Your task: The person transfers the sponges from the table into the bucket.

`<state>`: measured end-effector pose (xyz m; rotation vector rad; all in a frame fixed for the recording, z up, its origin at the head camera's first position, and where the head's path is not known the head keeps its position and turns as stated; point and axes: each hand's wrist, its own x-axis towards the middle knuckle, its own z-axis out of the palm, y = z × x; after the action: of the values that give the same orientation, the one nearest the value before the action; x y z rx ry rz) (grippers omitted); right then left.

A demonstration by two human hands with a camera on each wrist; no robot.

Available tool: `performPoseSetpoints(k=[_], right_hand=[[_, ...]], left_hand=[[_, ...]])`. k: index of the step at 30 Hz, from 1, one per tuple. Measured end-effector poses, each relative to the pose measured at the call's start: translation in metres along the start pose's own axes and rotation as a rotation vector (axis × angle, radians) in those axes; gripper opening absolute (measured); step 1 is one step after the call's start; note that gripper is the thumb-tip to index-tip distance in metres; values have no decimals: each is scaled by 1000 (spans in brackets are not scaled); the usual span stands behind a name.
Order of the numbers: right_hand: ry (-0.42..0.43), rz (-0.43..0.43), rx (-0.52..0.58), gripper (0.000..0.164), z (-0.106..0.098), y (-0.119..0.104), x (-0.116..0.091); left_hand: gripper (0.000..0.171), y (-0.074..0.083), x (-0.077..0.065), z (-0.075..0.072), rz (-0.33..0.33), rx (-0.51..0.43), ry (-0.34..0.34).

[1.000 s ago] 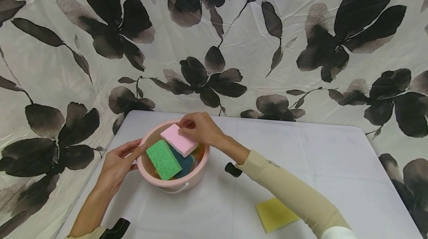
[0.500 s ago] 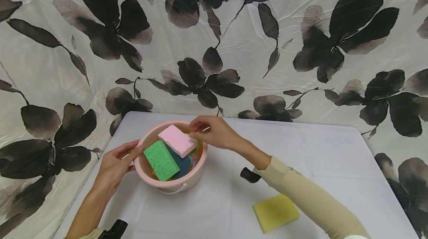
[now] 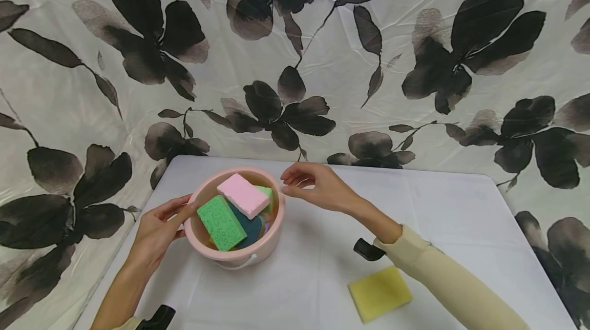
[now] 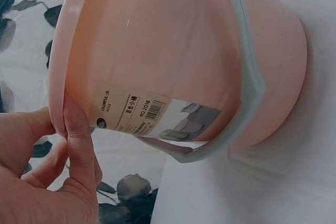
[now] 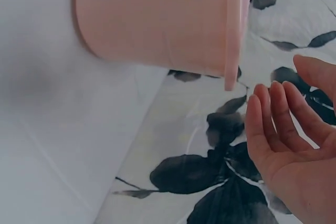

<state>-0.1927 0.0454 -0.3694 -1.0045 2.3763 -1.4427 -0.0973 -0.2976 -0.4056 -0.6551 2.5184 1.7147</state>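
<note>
A pink bucket [image 3: 269, 240] with a pale handle [image 4: 251, 77] stands on the table's left part. My left hand [image 3: 156, 227] pinches its rim, thumb and fingers on either side of the wall in the left wrist view. Inside lie a pink sponge [image 3: 243, 196], a green patterned sponge [image 3: 222, 223], a dark blue piece [image 3: 249, 227] and a lighter green piece [image 3: 265, 192] partly hidden under the pink sponge. Just beyond the rim's right side is my right hand [image 3: 318, 184], fingers loosely bent and holding nothing. The right wrist view shows this hand [image 5: 294, 145] apart from the bucket.
A flat yellow sponge or cloth [image 3: 380, 294] lies on the white table [image 3: 442, 238], near the right forearm. Behind the table hangs a white curtain [image 3: 359, 79] with dark flowers. A printed label [image 4: 152, 111] is on the bucket's side.
The right hand has let go of the pink sponge and drawn back to the right, out past the bucket's rim. The left hand keeps its place on the rim.
</note>
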Motion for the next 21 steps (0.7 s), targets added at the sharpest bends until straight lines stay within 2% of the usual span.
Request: performPoseSetpoints(k=[21], right_hand=[[4,62,6,26,-18,22,-56]], left_hand=[[67,0,0,-1,-2,-1,-1]])
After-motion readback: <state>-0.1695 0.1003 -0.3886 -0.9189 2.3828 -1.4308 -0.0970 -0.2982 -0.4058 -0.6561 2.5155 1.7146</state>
